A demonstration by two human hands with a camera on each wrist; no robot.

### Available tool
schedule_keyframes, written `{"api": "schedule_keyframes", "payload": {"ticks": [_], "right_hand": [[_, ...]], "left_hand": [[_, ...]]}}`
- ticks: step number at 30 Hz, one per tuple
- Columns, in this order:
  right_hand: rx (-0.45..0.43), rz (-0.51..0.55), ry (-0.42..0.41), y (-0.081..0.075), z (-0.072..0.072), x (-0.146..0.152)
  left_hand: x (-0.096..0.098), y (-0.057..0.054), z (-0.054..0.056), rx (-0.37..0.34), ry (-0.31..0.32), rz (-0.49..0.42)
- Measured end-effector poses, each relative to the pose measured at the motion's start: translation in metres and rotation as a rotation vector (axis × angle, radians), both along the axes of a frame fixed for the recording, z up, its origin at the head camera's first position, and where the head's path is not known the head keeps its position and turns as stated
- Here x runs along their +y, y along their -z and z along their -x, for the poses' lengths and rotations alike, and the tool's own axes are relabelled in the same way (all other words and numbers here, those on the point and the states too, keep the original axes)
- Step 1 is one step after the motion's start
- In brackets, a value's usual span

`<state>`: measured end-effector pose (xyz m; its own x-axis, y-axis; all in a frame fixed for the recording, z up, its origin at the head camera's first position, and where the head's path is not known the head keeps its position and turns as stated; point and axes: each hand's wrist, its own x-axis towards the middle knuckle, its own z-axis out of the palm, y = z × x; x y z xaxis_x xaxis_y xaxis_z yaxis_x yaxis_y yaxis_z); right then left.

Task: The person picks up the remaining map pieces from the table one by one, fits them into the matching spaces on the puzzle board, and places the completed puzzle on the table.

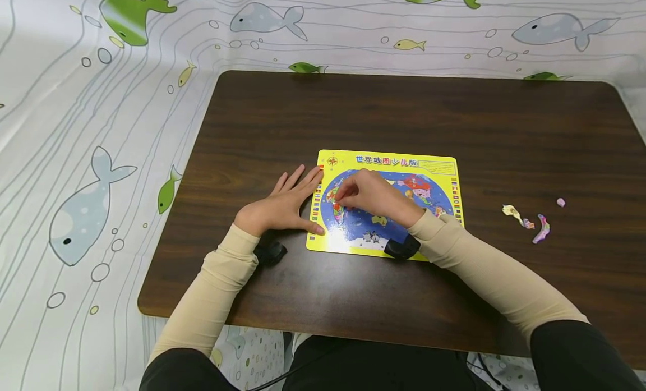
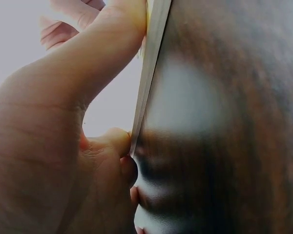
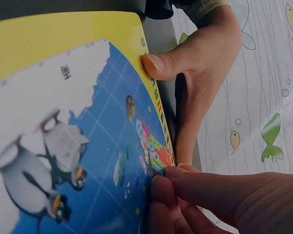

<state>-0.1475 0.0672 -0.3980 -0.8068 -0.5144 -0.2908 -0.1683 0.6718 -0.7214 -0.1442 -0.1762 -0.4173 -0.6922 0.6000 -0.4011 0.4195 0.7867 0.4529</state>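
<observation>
A yellow-bordered world map puzzle board (image 1: 323, 242) lies on the table, with a blue ocean, penguins and Chinese lettering. Its left edge is steadied by my left hand (image 1: 282, 208), fingers spread and straight, the thumb resting on the border. In the left wrist view the thumb lies over the board's thin edge. My right hand (image 1: 370, 194) reaches over the left part of the map. Its thumb and index finger pinch a small puzzle piece (image 3: 157, 179), mostly hidden by the fingertips, right at the colourful continent pieces (image 3: 154, 146).
Several loose puzzle pieces lie to the right of the board: a yellowish piece (image 1: 512, 212), a curved purple piece (image 1: 542, 229) and small pinkish ones. The dark wooden table (image 1: 404, 116) has rounded corners. Fish-patterned white cloth (image 1: 348, 21) lines the back and left.
</observation>
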Motion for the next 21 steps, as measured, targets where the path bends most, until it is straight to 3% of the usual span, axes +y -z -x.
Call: {"api": "schedule_keyframes", "payload": {"ticks": [13,21], "right_hand": [[0.074,-0.049,0.008,0.0011,-0.0052,-0.0066],[0.118,-0.018,-0.006,0.007,-0.0083,-0.0082]], "left_hand": [[0.0006,-0.001,-0.0001,0.004,-0.004,-0.005],[0.0005,0.0006,-0.0004,-0.001,-0.009,-0.008]]}}
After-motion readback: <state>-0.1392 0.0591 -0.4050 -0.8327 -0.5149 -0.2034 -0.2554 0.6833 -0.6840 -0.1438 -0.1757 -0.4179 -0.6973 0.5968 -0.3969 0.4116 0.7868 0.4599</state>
